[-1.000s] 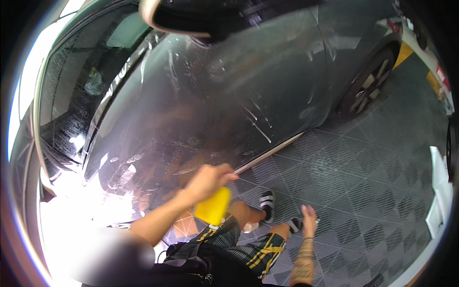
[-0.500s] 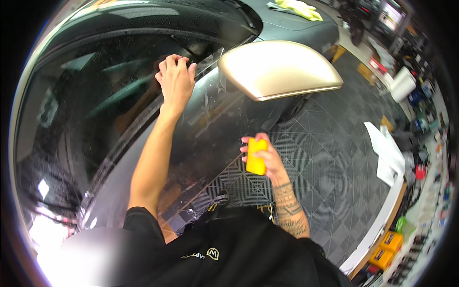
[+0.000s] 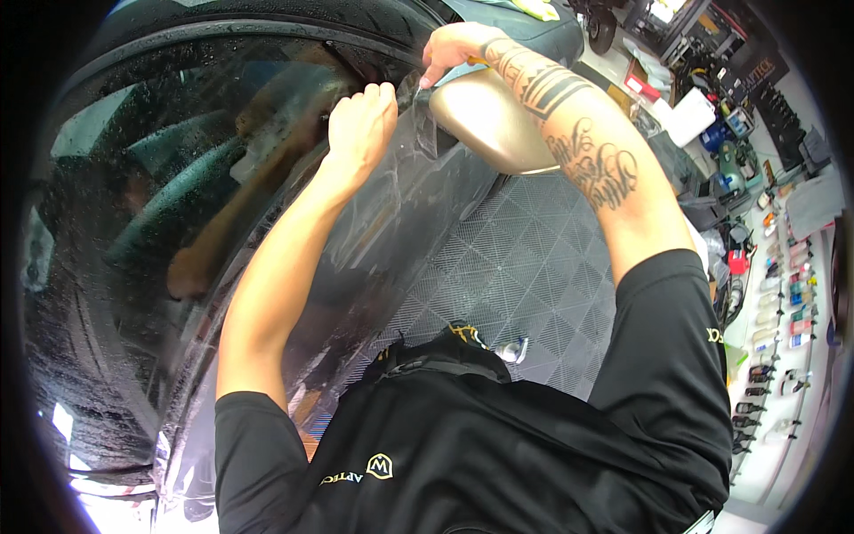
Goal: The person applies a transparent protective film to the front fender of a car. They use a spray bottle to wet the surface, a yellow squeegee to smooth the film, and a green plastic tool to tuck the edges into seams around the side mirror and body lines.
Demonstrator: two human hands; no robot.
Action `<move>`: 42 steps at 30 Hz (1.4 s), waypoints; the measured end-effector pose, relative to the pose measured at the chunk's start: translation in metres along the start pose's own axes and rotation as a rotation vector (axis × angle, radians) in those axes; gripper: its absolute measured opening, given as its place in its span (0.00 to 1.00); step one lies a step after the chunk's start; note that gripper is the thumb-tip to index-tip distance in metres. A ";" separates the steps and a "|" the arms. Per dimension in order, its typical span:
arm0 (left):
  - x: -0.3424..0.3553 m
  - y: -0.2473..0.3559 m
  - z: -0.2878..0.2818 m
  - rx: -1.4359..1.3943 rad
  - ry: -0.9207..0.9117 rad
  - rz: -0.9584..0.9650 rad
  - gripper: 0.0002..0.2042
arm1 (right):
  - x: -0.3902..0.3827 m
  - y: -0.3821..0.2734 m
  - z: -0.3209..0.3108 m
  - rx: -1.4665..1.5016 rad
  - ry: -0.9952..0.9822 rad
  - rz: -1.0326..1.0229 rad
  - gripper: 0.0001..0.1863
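"While the left hand (image 3: pixel 363 129) hung by the window (image 3: pixel 205 151), what showed?"

"Fingers (image 3: pixel 384 102) curled in; closure and hold unclear. Right hand (image 3: pixel 456 51) was over the gold mirror (image 3: pixel 489 116) of the car (image 3: pixel 374 240); spread, hold unclear."

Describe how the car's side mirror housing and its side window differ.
The mirror housing is pale gold; the side window is dark. The mirror housing is compact and bulging, while the side window is long and broad. Both look shiny.

Gold mirror (image 3: pixel 485 120) — partly behind right forearm (image 3: pixel 556 107); yellow cloth (image 3: pixel 538 7) — cropped above.
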State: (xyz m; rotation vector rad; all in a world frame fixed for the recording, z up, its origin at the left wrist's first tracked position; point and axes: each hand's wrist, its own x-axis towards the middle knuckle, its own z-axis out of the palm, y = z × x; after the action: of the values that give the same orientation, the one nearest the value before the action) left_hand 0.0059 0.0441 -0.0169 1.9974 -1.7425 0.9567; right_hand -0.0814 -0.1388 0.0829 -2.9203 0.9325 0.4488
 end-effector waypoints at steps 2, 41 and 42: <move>-0.009 0.000 0.000 -0.033 -0.023 -0.051 0.11 | -0.012 -0.023 0.002 0.176 -0.101 0.060 0.31; -0.049 0.026 -0.032 0.085 -0.408 0.492 0.25 | -0.018 -0.037 -0.002 0.186 0.168 -0.002 0.17; -0.050 0.022 -0.029 0.078 -0.427 0.442 0.28 | -0.019 -0.036 -0.004 0.184 0.177 0.004 0.17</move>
State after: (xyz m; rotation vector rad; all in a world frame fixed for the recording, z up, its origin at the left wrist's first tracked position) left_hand -0.0242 0.0948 -0.0331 2.0124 -2.4894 0.7611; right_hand -0.0747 -0.0989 0.0902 -2.8246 0.9428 0.0983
